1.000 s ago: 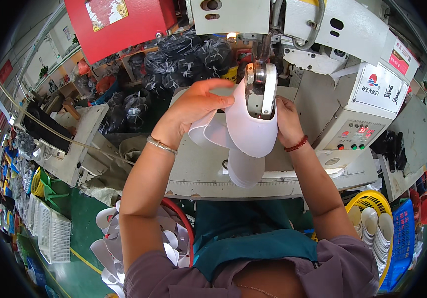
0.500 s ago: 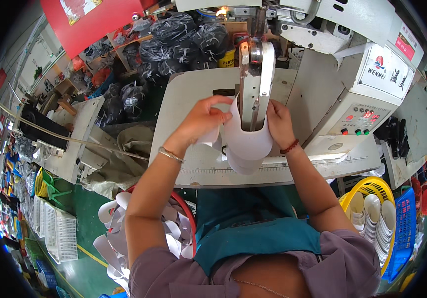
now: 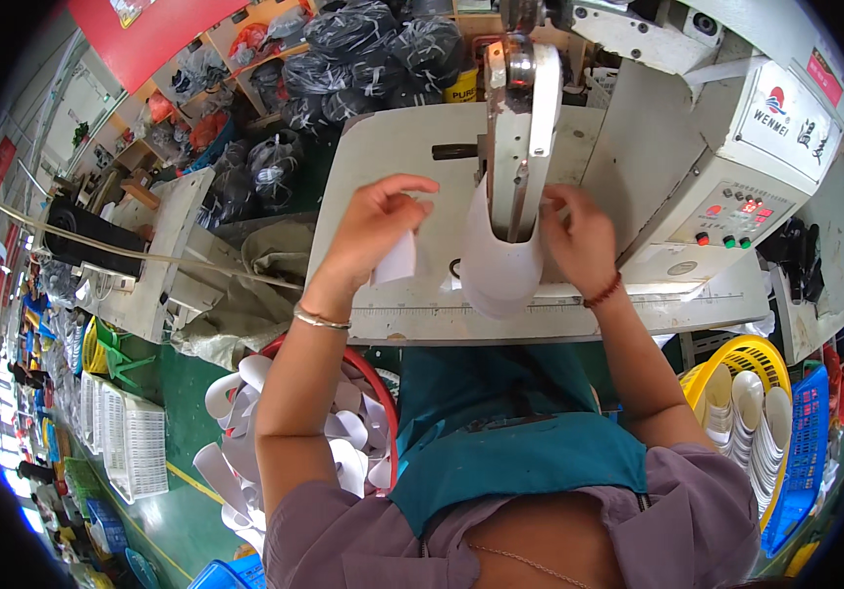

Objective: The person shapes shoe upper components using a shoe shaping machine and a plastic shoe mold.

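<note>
Hands of a seated person work at a pale machine table (image 3: 383, 147), seen from above through a wide, curved lens. Left hand (image 3: 373, 236) hovers over the tabletop with fingers curled around a small white curved piece (image 3: 397, 260), pinched between thumb and fingertips. Right hand (image 3: 579, 240) sits just beside the upright metal arm of the machine (image 3: 515, 128), fingers bent and pressing against the edge of a larger white curved piece (image 3: 496, 270) (shaped like a cap brim or shallow cup) that hangs under the arm and over the table's front edge; whether those fingers fully grip it cannot be told. A metal bangle circles the left wrist, a reddish bead bracelet the right. To the right stands a grey control box (image 3: 736, 187) with red and green buttons. Below left, a red basket (image 3: 383, 393) holds many white curved pieces; lower right, a yellow basket (image 3: 736, 353) holds stacked white ones. The person wears a teal apron over a mauve shirt.
</note>
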`<action>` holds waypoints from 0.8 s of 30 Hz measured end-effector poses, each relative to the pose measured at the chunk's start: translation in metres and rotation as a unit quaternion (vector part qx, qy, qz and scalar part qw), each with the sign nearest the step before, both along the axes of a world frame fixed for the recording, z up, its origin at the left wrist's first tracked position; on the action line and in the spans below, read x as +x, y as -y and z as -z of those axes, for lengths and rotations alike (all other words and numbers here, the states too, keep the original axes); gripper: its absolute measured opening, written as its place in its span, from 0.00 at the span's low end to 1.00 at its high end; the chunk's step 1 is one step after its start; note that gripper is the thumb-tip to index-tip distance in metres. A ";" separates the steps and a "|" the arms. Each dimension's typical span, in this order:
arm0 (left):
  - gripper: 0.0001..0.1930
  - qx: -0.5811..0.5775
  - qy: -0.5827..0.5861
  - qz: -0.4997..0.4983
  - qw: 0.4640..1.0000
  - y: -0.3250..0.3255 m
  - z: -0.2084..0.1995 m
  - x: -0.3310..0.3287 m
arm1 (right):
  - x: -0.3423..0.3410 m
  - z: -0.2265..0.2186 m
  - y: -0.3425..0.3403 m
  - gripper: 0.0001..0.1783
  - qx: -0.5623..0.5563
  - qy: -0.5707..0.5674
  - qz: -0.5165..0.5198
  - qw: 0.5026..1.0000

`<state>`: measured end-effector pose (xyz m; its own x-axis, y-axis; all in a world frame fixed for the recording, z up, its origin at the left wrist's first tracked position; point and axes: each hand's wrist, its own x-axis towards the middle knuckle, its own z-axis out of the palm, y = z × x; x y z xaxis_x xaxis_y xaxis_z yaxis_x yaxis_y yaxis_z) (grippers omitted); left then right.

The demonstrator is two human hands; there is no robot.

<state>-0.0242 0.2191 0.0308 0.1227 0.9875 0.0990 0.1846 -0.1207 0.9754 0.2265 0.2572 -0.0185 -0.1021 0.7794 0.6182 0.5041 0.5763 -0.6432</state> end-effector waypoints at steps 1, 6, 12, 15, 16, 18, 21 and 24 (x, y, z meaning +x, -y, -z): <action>0.10 -0.008 0.069 -0.015 0.997 0.007 -0.011 -0.002 | 0.002 -0.008 0.011 0.05 0.012 -0.022 0.007 1.000; 0.09 0.031 0.202 -0.027 0.978 0.035 -0.038 0.008 | -0.014 -0.041 0.069 0.07 -0.153 -0.124 -0.304 0.932; 0.10 0.087 0.228 -0.072 0.967 0.073 -0.059 0.043 | -0.051 -0.061 0.078 0.15 -0.085 -0.146 -0.345 0.923; 0.11 0.193 0.113 -0.047 0.974 0.090 -0.067 0.039 | -0.052 -0.052 0.065 0.16 -0.131 -0.229 -0.421 0.868; 0.11 0.182 0.039 -0.066 0.980 0.096 -0.075 0.032 | -0.047 -0.059 0.063 0.17 -0.162 -0.262 -0.457 0.835; 0.16 0.203 -0.017 -0.061 0.977 0.093 -0.085 0.023 | -0.034 -0.074 0.058 0.17 -0.230 -0.270 -0.505 0.787; 0.19 0.220 -0.008 -0.012 0.975 0.066 -0.080 0.044 | -0.028 -0.091 0.052 0.18 -0.312 -0.261 -0.586 0.701; 0.19 0.103 0.020 0.057 0.993 0.054 -0.075 0.045 | -0.019 -0.107 0.045 0.16 -0.341 -0.217 -0.595 0.695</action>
<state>0.0211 0.1654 0.1058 0.2241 0.9255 0.3052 0.1201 -0.3370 0.9338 0.2073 0.2118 0.0880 -0.8442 0.4296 0.3207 -0.3952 -0.0943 -0.9138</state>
